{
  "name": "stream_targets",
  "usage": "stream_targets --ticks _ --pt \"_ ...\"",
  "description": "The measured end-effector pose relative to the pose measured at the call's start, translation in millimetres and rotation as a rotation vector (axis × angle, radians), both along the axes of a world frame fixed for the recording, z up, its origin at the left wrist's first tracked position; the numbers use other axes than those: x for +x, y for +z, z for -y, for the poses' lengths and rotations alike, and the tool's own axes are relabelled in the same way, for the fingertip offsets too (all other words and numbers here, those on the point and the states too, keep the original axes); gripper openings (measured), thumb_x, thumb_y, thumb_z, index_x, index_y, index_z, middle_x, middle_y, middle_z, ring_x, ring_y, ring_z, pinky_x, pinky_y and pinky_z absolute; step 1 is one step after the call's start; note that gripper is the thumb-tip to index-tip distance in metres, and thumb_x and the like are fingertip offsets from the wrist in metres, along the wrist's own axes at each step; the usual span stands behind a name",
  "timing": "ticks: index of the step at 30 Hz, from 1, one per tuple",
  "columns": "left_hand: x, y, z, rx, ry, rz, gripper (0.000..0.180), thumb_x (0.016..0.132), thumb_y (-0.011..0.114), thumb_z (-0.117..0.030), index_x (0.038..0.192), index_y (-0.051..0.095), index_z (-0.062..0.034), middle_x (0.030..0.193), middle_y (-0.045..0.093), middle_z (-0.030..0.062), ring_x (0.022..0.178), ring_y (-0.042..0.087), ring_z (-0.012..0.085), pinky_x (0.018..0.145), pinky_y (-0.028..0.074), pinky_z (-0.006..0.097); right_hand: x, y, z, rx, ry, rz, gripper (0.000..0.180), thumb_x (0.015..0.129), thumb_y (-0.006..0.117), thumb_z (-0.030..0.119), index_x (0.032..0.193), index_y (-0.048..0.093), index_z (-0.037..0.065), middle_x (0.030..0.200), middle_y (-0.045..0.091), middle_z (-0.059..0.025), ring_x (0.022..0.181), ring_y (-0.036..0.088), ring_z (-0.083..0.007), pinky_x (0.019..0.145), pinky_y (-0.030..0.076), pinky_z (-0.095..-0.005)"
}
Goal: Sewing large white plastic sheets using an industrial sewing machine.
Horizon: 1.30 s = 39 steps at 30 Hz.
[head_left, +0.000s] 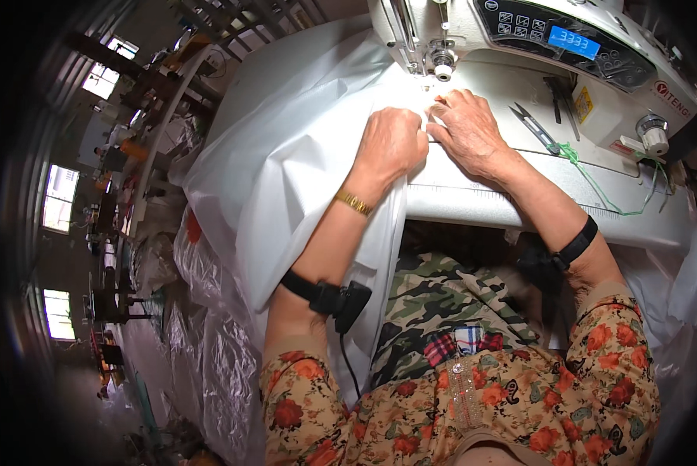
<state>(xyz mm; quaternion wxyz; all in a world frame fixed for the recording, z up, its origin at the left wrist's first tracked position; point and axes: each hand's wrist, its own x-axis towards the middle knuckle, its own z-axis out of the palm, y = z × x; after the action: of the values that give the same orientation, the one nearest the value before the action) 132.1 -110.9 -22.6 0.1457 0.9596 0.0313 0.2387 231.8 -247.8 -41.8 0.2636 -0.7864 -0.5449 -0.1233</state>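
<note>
White fabric (279, 186) lies under curled left hand (391, 144), right hand (471, 133) beside, grips unclear: likely aligning at sewing machine (628, 101) ahead; next needs steady feeding

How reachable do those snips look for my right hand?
Likely yes: the snips lie on the machine bed to the right of your right hand, with nothing visible standing between.

Okay, so the wide, thin white fabric sheet (294, 179) on the left is totally plain. The far white metal sewing machine (612, 113) has a rectangular blue screen (574, 42), and there's stringy green thread (570, 153) at right. Near side's way louder: tan cloth top (519, 404) with red-orange flowers, plus green-and-black camo cloth (434, 303).
</note>
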Motion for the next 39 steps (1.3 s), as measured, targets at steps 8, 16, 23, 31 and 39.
stream_targets --ticks 8,16,23,31,39 --pt "-37.4 15.0 10.7 -0.37 0.033 -0.046 0.03 0.087 0.058 -0.016 0.109 0.065 0.0028 0.089 0.067 0.0216 0.082 0.066 0.0283 0.076 0.052 0.036 -1.9 -2.8 -6.1 0.028 -0.006 0.0 0.025 0.09 0.055 0.021 0.103 0.067 0.003 0.103 0.06 -0.0162 0.105 0.054 -0.0306 0.091 0.041 -0.0445" --pt "-132.0 -12.4 -2.9 -0.695 0.316 0.136 0.038 0.103 0.044 -0.026 0.121 0.06 0.0049 0.105 0.069 0.0153 0.099 0.064 0.0227 0.09 0.049 0.033 -8.8 -2.3 1.0 0.237 0.079 -0.064 0.01 0.086 0.057 0.014 0.088 0.059 0.004 0.076 0.06 -0.0146 0.075 0.062 -0.0329 0.071 0.05 -0.0429" --pt "-124.7 -38.2 -43.0 -0.836 0.209 0.16 0.04 0.102 0.047 -0.03 0.113 0.065 0.0044 0.097 0.071 0.0096 0.088 0.064 0.0139 0.081 0.049 0.027 -121.0 -50.5 50.3 0.025 0.735 -0.175 0.01 0.076 0.06 0.01 0.081 0.052 0.006 0.065 0.058 -0.0113 0.061 0.063 -0.0321 0.055 0.05 -0.0401" --pt "-100.8 -47.0 -45.0 -0.932 0.161 0.166 0.041 0.101 0.05 -0.031 0.111 0.064 0.0066 0.098 0.07 0.0105 0.09 0.063 0.0142 0.081 0.05 0.027 -148.7 -64.1 86.9 0.124 0.677 -0.405 0.011 0.081 0.062 0.011 0.082 0.054 0.004 0.062 0.057 -0.0101 0.059 0.062 -0.0308 0.059 0.049 -0.0427" --pt "-110.3 -34.2 -37.2 -0.941 0.201 0.081 0.048 0.097 0.058 -0.037 0.119 0.062 0.0057 0.105 0.069 0.0124 0.103 0.061 0.0159 0.092 0.046 0.028 -68.0 -33.0 216.3 -0.205 0.339 -0.342 0.013 0.086 0.061 0.018 0.085 0.063 0.005 0.074 0.063 -0.0163 0.069 0.059 -0.0376 0.064 0.047 -0.0436"
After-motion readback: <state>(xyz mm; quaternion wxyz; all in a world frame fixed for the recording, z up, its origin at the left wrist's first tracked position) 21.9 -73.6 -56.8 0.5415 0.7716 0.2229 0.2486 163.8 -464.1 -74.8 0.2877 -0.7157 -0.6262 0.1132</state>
